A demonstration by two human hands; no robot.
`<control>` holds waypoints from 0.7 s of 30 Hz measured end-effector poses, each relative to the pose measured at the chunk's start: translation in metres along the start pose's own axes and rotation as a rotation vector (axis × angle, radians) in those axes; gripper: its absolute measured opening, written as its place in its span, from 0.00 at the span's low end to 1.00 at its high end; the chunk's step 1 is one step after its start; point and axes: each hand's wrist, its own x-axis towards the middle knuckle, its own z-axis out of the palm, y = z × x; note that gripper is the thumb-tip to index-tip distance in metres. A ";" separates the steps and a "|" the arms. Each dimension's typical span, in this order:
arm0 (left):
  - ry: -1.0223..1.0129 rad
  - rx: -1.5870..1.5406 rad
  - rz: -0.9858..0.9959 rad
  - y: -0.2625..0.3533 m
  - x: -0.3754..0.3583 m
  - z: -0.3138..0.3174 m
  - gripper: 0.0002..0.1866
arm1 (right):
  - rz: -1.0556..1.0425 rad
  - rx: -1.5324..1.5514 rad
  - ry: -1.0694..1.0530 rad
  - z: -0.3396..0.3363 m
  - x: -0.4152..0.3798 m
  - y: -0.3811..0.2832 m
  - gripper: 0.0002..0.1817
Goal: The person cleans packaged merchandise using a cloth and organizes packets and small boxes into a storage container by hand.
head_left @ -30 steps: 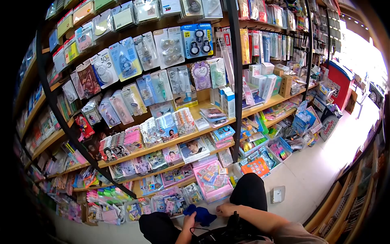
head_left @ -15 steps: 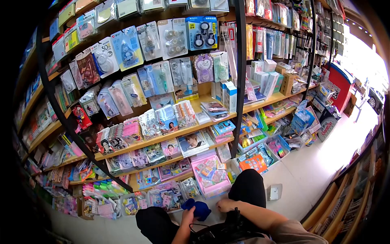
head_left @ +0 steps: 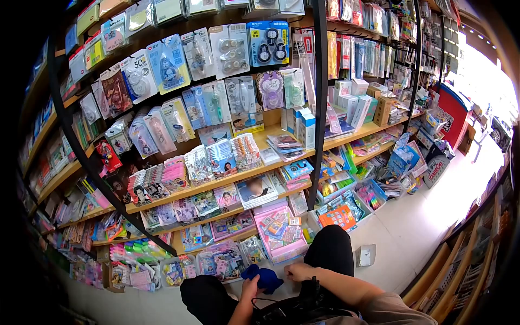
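1. The left hand (head_left: 250,285) is closed around the near end of a soft-looking, deep blue item (head_left: 265,280), pinching it between thumb and fingers; what exactly the item is, I cannot tell
2. The blue item sits low in the view, between the two knees, with its free end pointing toward the right hand (head_left: 296,272) but apart from it
3. The right hand is curled into a loose fist, fingers pressed together, just beside the right knee (head_left: 332,246); whether something small is inside it, I cannot tell
4. A thin black cord (head_left: 261,298) loops below the blue item, near the left wrist
5. Beyond the hands, a pink box (head_left: 288,253) holds small packets, and next to it other low containers of packaged goods line the foot of the shelf (head_left: 216,187)
6. A small whitish container (head_left: 366,255) rests on the pale floor (head_left: 396,219), to the right of the right knee
7. Above, carded packs hang in rows, among them a blue pack with three black rolls (head_left: 269,44), left of a black upright (head_left: 320,103)
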 end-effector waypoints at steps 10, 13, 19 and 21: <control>0.022 -0.007 -0.020 0.000 0.003 -0.002 0.18 | 0.116 0.567 0.218 -0.070 0.021 0.007 0.08; 0.069 0.015 -0.034 0.003 -0.002 0.003 0.18 | 0.092 0.667 0.568 -0.125 0.057 0.047 0.08; 0.042 -0.032 -0.027 -0.013 0.022 0.002 0.18 | 0.108 0.189 1.116 -0.291 0.079 0.010 0.13; 0.042 -0.026 -0.026 -0.012 0.024 0.006 0.21 | 0.171 0.086 1.137 -0.327 0.091 0.000 0.14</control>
